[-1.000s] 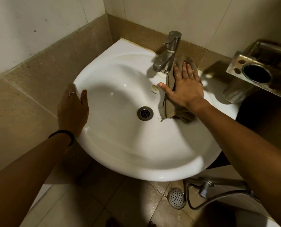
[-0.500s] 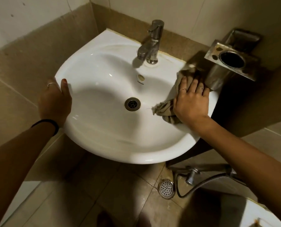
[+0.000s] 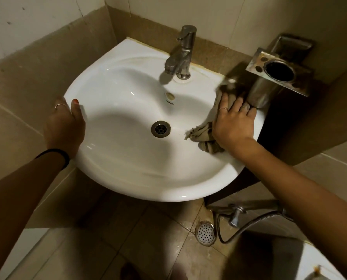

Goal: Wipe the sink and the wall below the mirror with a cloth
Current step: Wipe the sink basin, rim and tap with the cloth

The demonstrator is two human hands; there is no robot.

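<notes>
A white corner sink (image 3: 128,158) hangs on tan-tiled walls, with a round metal drain (image 3: 160,129) in its bowl and a steel tap (image 3: 181,53) at the back. My right hand (image 3: 234,123) presses flat on a crumpled beige cloth (image 3: 204,136) on the sink's right rim, fingers spread toward the back corner. Part of the cloth bunches out below my palm and part shows beyond my fingertips. My left hand (image 3: 64,126) grips the sink's left rim, thumb on top. The wall (image 3: 148,27) behind the tap is tan below and pale tile above.
A steel holder (image 3: 277,73) with a round cup opening is mounted on the wall just right of my right hand. Under the sink are a floor drain (image 3: 205,233), a tap with a hose (image 3: 236,217) and a brown tiled floor.
My right hand slid the cloth from beside the tap to the sink's right rim near the steel holder. My left hand stays on the left rim.
</notes>
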